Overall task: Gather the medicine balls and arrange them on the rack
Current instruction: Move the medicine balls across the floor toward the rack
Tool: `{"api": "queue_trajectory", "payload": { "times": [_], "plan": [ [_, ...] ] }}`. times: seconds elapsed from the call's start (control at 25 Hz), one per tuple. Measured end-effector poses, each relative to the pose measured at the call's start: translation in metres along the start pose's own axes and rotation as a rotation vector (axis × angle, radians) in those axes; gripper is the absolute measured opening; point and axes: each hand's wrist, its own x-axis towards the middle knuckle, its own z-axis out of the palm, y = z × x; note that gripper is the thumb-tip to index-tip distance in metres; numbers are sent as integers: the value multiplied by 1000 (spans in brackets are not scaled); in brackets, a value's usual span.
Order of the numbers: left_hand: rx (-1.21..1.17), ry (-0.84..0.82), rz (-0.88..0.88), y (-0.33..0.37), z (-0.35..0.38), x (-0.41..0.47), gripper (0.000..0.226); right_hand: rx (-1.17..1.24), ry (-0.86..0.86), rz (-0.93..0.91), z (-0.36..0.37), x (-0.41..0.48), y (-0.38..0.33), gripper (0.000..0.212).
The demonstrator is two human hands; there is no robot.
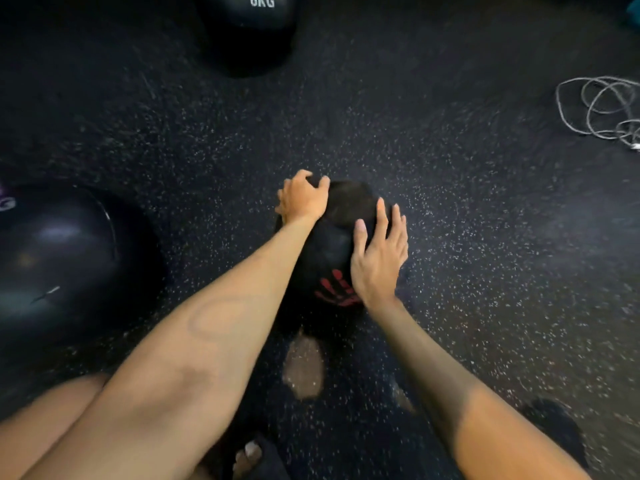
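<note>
A black medicine ball (332, 244) with a red hand-print mark rests on the speckled floor in the middle of the view. My left hand (303, 199) curls over its far left side. My right hand (379, 258) lies flat on its right side with fingers spread. A second black ball marked 6KG (247, 29) sits at the top of the view. A large glossy black ball (59, 265) lies at the left edge, partly cut off. No rack is in view.
A coil of grey cord (602, 109) lies on the floor at the right edge. My knee (45, 420) and a sandalled foot (249, 455) show at the bottom. A worn pale patch (303, 368) marks the black rubber floor.
</note>
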Motion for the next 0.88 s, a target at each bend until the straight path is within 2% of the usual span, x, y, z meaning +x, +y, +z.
{"api": "queue_trajectory", "payload": {
  "times": [0.08, 0.2, 0.4, 0.52, 0.64, 0.76, 0.88],
  "plan": [
    [-37, 53, 82, -6, -6, 13, 38, -125, 37, 35, 9, 18, -25, 67],
    [-39, 89, 188, -24, -21, 12, 42, -240, -20, 85, 23, 57, -72, 60],
    [-83, 39, 169, -47, -26, -18, 76, -124, -213, 181, 36, 161, -121, 58],
    [-126, 0, 52, -24, -28, 34, 77, -40, -96, -35, 40, 140, -98, 54],
    [-198, -52, -32, 7, -36, 102, 75, -64, -69, -183, 49, 97, -68, 66],
    [-173, -9, 126, 4, -29, 119, 74, -47, -95, -113, 63, 147, -72, 66],
    [-67, 36, 248, -7, -7, 107, 84, -4, -113, -40, 69, 225, -87, 59]
  ]
}}
